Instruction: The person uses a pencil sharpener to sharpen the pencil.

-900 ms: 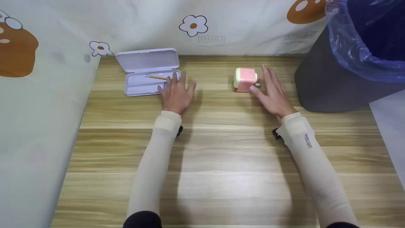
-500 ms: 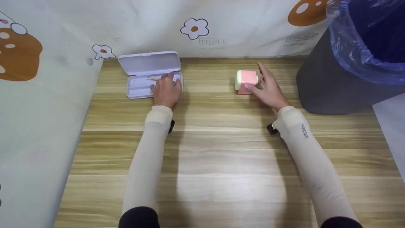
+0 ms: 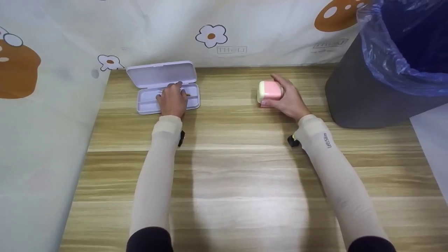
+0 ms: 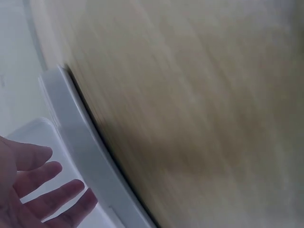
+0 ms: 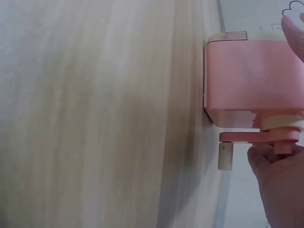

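Observation:
A pale lilac pencil case (image 3: 143,101) stands with its lid up at the back left, and a thin yellow pencil (image 3: 188,95) lies inside. My left hand (image 3: 172,100) reaches over the case and hides most of the pencil. In the left wrist view its fingers (image 4: 57,197) are spread and loosely bent, with nothing seen between them. To the right, my right hand (image 3: 290,102) holds a pink and cream crank pencil sharpener (image 3: 272,90), thumb along the near side and fingers behind. Its crank handle (image 5: 225,156) shows in the right wrist view.
A tall dark grey bin (image 3: 353,87) with a clear bluish liner stands to the right of the right hand. Behind the wooden table (image 3: 241,168) rises a white sheet (image 3: 175,28) printed with flowers, continuing down the left side.
My left hand has moved left over the case and down toward the pencil. My right hand has moved left, closing around the sharpener from its crank side. The head view has shifted slightly.

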The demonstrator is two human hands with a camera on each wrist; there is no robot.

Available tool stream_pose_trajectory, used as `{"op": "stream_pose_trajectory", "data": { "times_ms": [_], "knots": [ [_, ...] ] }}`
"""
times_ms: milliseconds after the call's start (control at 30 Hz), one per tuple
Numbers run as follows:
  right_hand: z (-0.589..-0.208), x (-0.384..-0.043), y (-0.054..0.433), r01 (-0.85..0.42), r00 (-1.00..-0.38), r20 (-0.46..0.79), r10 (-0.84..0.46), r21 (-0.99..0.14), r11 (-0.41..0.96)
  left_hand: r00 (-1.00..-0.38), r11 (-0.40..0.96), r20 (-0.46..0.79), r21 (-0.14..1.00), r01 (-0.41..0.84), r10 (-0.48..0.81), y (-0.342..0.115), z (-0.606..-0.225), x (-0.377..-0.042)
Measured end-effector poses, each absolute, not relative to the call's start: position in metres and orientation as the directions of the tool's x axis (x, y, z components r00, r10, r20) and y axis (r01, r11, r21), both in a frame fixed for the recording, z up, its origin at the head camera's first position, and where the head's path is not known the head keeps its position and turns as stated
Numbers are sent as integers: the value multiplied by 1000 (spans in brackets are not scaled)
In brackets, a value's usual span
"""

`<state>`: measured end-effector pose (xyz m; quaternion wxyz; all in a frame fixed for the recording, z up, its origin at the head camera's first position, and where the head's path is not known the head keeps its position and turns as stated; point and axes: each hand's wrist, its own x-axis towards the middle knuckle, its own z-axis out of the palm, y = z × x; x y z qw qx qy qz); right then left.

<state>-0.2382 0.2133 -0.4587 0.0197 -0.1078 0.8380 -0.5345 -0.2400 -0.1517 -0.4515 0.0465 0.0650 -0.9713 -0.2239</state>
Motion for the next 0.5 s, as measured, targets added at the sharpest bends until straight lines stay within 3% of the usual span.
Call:
{"op": "stream_pose_trajectory", "data": {
  "times_ms": [500],
  "knots": [
    [-461, -243, 216, -154, -971, 41, -234, -859, 488, -982, 895, 115, 439, -83, -147, -162, -454, -251]
  ]
}}
